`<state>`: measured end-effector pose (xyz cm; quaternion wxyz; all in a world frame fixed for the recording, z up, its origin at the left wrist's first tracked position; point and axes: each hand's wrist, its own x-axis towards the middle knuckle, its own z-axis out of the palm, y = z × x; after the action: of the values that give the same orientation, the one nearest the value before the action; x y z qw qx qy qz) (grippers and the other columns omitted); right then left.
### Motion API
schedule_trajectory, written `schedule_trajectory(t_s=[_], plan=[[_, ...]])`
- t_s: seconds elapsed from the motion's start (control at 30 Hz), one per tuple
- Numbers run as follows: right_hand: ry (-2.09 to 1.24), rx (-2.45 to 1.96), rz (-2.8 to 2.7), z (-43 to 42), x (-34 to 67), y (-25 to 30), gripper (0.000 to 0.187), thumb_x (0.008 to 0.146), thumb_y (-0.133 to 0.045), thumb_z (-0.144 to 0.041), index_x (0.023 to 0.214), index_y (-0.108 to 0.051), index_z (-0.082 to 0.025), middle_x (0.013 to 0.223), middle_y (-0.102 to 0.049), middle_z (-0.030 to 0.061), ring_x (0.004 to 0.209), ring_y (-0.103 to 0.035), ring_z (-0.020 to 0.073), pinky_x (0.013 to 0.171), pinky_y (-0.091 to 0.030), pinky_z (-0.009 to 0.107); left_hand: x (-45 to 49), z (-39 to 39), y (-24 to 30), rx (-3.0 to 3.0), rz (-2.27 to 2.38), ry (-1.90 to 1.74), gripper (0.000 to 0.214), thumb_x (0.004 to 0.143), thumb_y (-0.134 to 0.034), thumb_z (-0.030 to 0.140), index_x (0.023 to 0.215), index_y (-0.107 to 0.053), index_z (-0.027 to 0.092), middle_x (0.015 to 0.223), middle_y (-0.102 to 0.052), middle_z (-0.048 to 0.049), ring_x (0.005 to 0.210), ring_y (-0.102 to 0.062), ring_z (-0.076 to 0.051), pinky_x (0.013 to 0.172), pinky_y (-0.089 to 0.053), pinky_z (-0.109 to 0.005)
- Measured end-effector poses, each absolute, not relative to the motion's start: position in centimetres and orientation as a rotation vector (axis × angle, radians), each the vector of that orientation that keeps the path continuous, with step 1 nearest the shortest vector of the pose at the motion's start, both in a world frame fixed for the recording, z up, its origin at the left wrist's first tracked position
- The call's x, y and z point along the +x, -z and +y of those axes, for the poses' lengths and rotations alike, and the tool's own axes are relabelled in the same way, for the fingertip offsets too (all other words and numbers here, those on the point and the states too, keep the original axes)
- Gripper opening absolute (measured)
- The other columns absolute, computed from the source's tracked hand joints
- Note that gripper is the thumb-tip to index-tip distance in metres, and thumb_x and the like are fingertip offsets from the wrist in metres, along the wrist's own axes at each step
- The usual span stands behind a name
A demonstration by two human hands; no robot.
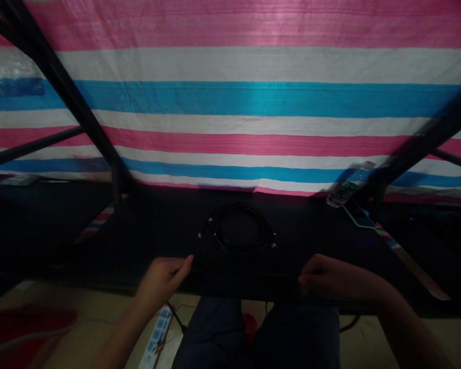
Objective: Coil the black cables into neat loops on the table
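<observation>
A coil of black cable lies on the black tabletop, with several light metal plugs showing at its left and right sides. My left hand rests at the table's front edge, to the near left of the coil. Its fingers are curled in, the thumb lies along them, and nothing shows in the grasp. On the near right, my right hand rests by the same edge in a loose fist, also with no object visible. Both hands are apart from the cable. The picture is dark, so fine detail is hard to see.
A plastic bottle leans at the back right, beside a phone-like flat device. Dark frame bars slant up on both sides before a striped sheet. Below the table, a power strip lies on the floor.
</observation>
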<state>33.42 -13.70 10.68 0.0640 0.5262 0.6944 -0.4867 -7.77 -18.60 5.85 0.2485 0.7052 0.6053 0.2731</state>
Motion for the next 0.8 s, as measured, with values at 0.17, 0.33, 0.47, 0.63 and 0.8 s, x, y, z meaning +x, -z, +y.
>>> schedule_trajectory(t_s=[0.17,0.33,0.47,0.63,0.8], plan=[[1.467,1.578,2.178,-13.9,30.6,-9.4,0.043,0.089,-0.059,-0.052,0.085,-0.080,-0.014,0.068,-0.062,0.0032,0.058,-0.045,0.0107,0.052,-0.031,0.022,-7.7,-18.9,-5.5,1.887,1.819,-0.768,0.053,0.096,-0.042,0.047,0.053,-0.050,0.017,0.052,-0.050,0.0002,0.051,-0.047,-0.012,0.057,-0.030,-0.027],[1.543,1.311,2.349,-14.5,25.3,-10.1,0.039,0.093,-0.056,-0.040,0.079,-0.078,-0.012,0.055,-0.048,-0.0025,0.051,-0.035,0.0078,0.049,-0.027,0.022,-0.7,-19.7,-5.4,1.906,1.631,-0.719,0.052,0.098,-0.042,0.047,0.057,-0.052,0.018,0.057,-0.053,-0.0005,0.056,-0.051,-0.013,0.058,-0.030,-0.027],[1.579,1.280,2.373,-14.5,24.8,-11.6,0.042,0.094,-0.054,-0.044,0.083,-0.078,-0.012,0.057,-0.047,-0.0025,0.052,-0.036,0.0082,0.049,-0.027,0.022,2.0,-19.7,-5.5,1.853,1.571,-0.829,0.056,0.097,-0.042,0.048,0.050,-0.039,0.018,0.048,-0.037,0.0032,0.048,-0.038,-0.010,0.053,-0.024,-0.027],[1.608,1.540,2.183,-14.1,30.5,-11.8,0.060,0.090,-0.050,-0.065,0.089,-0.078,-0.013,0.060,-0.043,-0.0020,0.054,-0.034,0.0091,0.048,-0.026,0.021,-4.3,-18.5,-6.3,1.702,1.882,-1.125,0.054,0.091,-0.048,0.049,0.047,-0.039,0.018,0.050,-0.030,0.0035,0.048,-0.032,-0.010,0.050,-0.024,-0.026],[1.382,1.664,2.099,-14.1,34.8,-9.1,0.059,0.087,-0.052,-0.066,0.080,-0.077,-0.013,0.063,-0.054,0.0018,0.056,-0.040,0.0108,0.051,-0.029,0.023,-8.6,-18.1,-6.1,1.621,1.991,-0.986,0.054,0.089,-0.047,0.054,0.050,-0.050,0.017,0.051,-0.035,0.0028,0.050,-0.036,-0.011,0.050,-0.025,-0.026]])
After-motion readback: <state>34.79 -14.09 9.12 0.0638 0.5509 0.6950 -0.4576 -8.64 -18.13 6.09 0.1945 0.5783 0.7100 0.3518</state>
